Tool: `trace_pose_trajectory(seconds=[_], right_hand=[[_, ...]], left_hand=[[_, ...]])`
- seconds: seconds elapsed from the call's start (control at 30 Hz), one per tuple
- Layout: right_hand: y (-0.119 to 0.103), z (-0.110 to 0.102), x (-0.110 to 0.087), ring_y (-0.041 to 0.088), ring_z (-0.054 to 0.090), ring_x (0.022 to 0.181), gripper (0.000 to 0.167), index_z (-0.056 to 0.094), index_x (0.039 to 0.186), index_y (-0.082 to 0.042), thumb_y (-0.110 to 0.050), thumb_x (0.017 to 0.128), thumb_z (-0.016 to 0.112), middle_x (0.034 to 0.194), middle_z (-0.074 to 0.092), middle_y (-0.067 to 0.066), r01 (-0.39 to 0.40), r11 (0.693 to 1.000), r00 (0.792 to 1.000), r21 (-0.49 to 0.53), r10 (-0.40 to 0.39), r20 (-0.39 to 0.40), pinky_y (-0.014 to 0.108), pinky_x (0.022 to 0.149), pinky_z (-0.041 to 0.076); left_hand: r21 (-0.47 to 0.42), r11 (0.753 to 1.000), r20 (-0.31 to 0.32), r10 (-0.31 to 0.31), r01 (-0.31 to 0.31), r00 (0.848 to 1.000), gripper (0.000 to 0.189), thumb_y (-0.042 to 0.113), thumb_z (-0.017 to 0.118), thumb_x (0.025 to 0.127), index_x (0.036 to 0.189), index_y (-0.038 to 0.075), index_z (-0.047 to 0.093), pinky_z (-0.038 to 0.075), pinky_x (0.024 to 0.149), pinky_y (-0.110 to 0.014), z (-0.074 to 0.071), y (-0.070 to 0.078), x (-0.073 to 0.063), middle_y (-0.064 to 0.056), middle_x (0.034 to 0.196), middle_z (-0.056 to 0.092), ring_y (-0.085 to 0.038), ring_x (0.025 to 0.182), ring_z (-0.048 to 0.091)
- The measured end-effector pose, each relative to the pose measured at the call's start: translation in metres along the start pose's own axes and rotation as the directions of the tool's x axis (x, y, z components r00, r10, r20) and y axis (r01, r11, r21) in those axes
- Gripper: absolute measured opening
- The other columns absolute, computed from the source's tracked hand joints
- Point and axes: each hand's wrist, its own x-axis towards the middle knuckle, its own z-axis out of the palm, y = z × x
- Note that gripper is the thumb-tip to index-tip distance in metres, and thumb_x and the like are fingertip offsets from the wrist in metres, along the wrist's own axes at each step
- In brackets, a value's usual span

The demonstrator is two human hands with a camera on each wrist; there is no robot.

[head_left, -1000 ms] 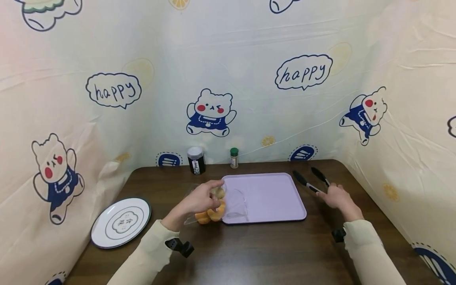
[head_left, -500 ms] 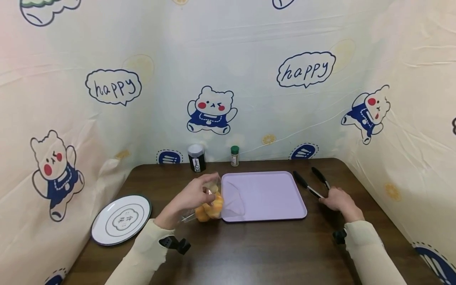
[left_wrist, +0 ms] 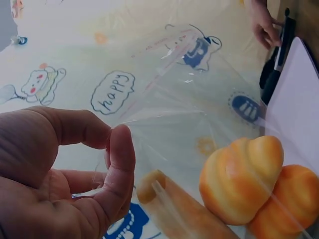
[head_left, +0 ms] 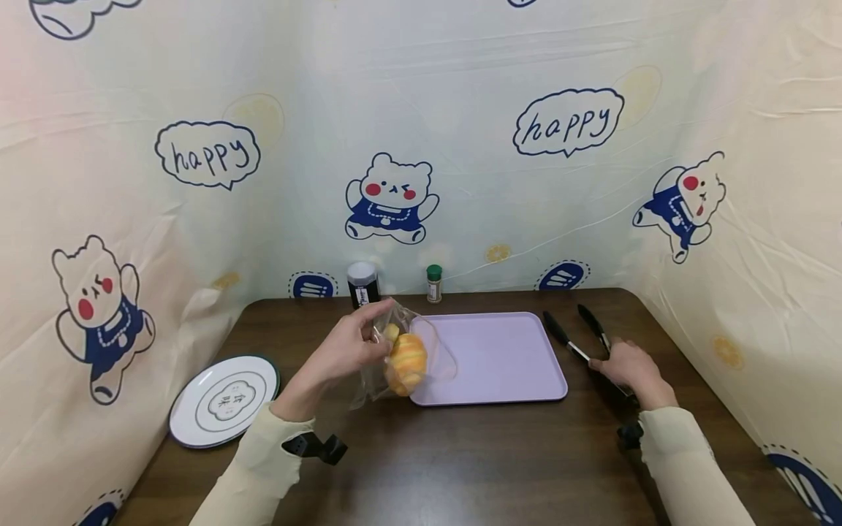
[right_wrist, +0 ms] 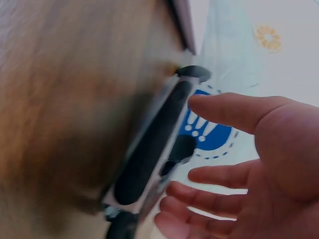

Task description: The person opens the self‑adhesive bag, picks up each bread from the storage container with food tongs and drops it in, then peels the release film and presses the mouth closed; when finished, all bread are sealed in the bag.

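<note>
While my left hand (head_left: 343, 349) is pinching a clear bag (head_left: 375, 381) with 2 ridged golden rolls (left_wrist: 241, 181) at the left edge of the lilac tray (head_left: 490, 358), my right hand (head_left: 630, 367) is lying at the tongs (head_left: 558, 329), thumb and fingers loosely parted, whether touching them I cannot tell.

We see tongs (right_wrist: 153, 142); right of them, our right grip (right_wrist: 271, 164), fingers (right_wrist: 214, 199) parted; counter (right_wrist: 65, 114) left, printed cloth (right_wrist: 274, 72) behind, a tray (right_wrist: 199, 22) near their upper end.
</note>
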Motion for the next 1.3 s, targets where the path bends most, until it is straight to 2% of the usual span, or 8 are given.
trace_pose_trajectory(seconds=[0.13, 0.33, 0.53, 0.7, 0.83, 1.07, 1.2, 1.3], right_hand=[[-0.013, -0.006, -0.006, 0.054, 0.054, 0.112, 0.074, 0.046, 0.137, 0.012, -0.044, 0.092, 0.063, 0.129, 0.052, 0.039, 0.043, 0.999, 0.995, 0.022, -0.041, -0.088, 0.064, 0.089, 0.048], [-0.048, -0.016, -0.023, 0.05, 0.056, 0.117, 0.052, 0.062, 0.129, -0.002, -0.04, 0.095, 0.062, 0.13, 0.06, 0.029, 0.178, 0.98, 0.966, 0.089, -0.157, -0.207, 0.064, 0.092, 0.046], [-0.087, -0.016, -0.048, 0.03, 0.065, 0.093, 0.029, 0.071, 0.113, -0.01, -0.031, 0.094, 0.067, 0.104, 0.072, 0.013, 0.332, 0.931, 0.91, 0.152, -0.273, -0.312, 0.044, 0.075, 0.053], [-0.123, -0.015, -0.072, 0.015, 0.062, 0.08, 0.016, 0.073, 0.102, -0.018, -0.028, 0.091, 0.072, 0.092, 0.072, -0.001, 0.447, 0.88, 0.855, 0.162, -0.367, -0.367, 0.028, 0.066, 0.049], [-0.149, -0.014, -0.09, 0.006, 0.058, 0.076, 0.009, 0.073, 0.096, -0.023, -0.03, 0.09, 0.073, 0.086, 0.07, -0.01, 0.525, 0.833, 0.814, 0.175, -0.431, -0.39, 0.023, 0.064, 0.046], [-0.183, -0.008, -0.109, -0.003, 0.056, 0.074, 0.005, 0.073, 0.09, -0.025, -0.03, 0.09, 0.073, 0.08, 0.066, -0.018, 0.663, 0.715, 0.735, 0.222, -0.565, -0.376, 0.021, 0.063, 0.047], [-0.201, -0.002, -0.114, -0.003, 0.058, 0.075, 0.007, 0.074, 0.096, -0.026, -0.03, 0.09, 0.073, 0.084, 0.068, -0.019, 0.679, 0.681, 0.732, 0.275, -0.601, -0.32, 0.019, 0.063, 0.048], [-0.213, 0.004, -0.114, -0.002, 0.06, 0.076, 0.016, 0.075, 0.105, -0.024, -0.028, 0.09, 0.073, 0.093, 0.073, -0.014, 0.678, 0.669, 0.735, 0.305, -0.604, -0.308, 0.019, 0.062, 0.049]], left_hand=[[-0.003, 1.0, -0.015, 0.03, -0.03, 0.999, 0.071, 0.004, 0.066, 0.088, 0.153, 0.01, 0.038, 0.06, 0.076, -0.033, 0.0, 0.008, -0.001, -0.015, 0.158, 0.035, -0.028, 0.1, 0.06], [-0.011, 0.999, -0.037, 0.045, -0.045, 0.998, 0.071, 0.004, 0.065, 0.088, 0.154, 0.008, 0.037, 0.06, 0.085, -0.04, 0.002, 0.017, -0.001, -0.016, 0.159, 0.033, -0.036, 0.113, 0.059], [-0.057, 0.998, -0.048, 0.033, -0.036, 0.998, 0.071, 0.003, 0.065, 0.088, 0.154, 0.009, 0.037, 0.059, 0.086, -0.038, 0.006, 0.021, 0.001, -0.014, 0.16, 0.03, -0.037, 0.118, 0.059], [-0.073, 0.997, -0.058, 0.037, -0.041, 0.998, 0.071, 0.003, 0.064, 0.088, 0.154, 0.009, 0.037, 0.059, 0.085, -0.036, 0.008, 0.024, 0.004, -0.013, 0.161, 0.028, -0.036, 0.117, 0.059], [-0.091, 0.995, -0.062, 0.038, -0.044, 0.997, 0.071, 0.003, 0.064, 0.088, 0.154, 0.01, 0.037, 0.06, 0.083, -0.034, 0.01, 0.026, 0.006, -0.013, 0.161, 0.028, -0.036, 0.118, 0.059], [-0.129, 0.991, -0.071, 0.034, -0.043, 0.997, 0.073, 0.0, 0.064, 0.088, 0.154, 0.01, 0.036, 0.06, 0.078, -0.03, 0.016, 0.028, 0.008, -0.012, 0.161, 0.029, -0.032, 0.112, 0.061], [-0.156, 0.987, -0.074, 0.037, -0.048, 0.997, 0.074, -0.002, 0.064, 0.087, 0.154, 0.009, 0.036, 0.06, 0.075, -0.029, 0.021, 0.028, 0.009, -0.012, 0.16, 0.03, -0.029, 0.106, 0.062], [-0.156, 0.987, -0.073, 0.028, -0.039, 0.997, 0.074, -0.002, 0.064, 0.086, 0.154, 0.011, 0.037, 0.06, 0.076, -0.031, 0.024, 0.027, 0.009, -0.012, 0.161, 0.03, -0.031, 0.11, 0.061]])
